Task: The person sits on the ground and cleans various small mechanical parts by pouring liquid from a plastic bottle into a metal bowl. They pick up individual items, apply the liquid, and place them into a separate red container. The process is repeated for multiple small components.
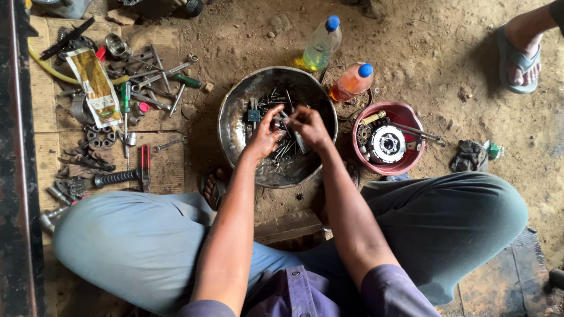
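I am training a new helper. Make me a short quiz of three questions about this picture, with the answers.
1. True or false: both hands are over the metal basin.
2. What colour are the caps of the two plastic bottles?
3. Where does the red bowl sit: A) right of the basin, B) on the wooden boards, C) on the person's knee?

Key
1. True: the left hand and right hand meet over the small metal parts in it.
2. Blue.
3. A.
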